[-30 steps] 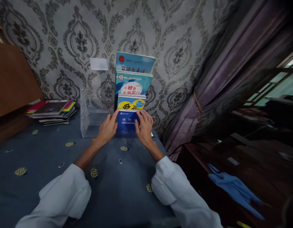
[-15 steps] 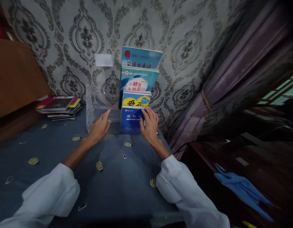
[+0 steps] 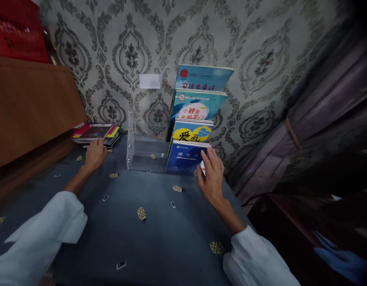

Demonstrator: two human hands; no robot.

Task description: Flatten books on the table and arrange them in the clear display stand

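Observation:
My left hand (image 3: pixel 95 155) is at the front of a stack of books and magazines (image 3: pixel 97 132). Its fingers reach forward over the near edge, not closed round anything I can see. At the right, my right hand (image 3: pixel 212 174) rests with curved, parted fingers against the right edge of a dark blue booklet (image 3: pixel 185 159). A small white patch with red shows between its thumb and fingers. The booklet stands in front in a clear acrylic rack (image 3: pixel 144 165). Behind it rise a yellow-and-blue book (image 3: pixel 189 131), a teal book (image 3: pixel 214 99) and a taller blue book (image 3: pixel 208 75).
The rack's left half shows bare clear shelves. A white card (image 3: pixel 150 81) is on the patterned wall behind. A wooden cabinet (image 3: pixel 34 95) with a red basket (image 3: pixel 18 31) on it stands left. A purple curtain (image 3: pixel 305 123) hangs right. The table has a blue-grey cloth (image 3: pixel 159 242).
My left hand has moved left from the rack to the stack of books. My right hand stays by the blue booklet. The view has turned left.

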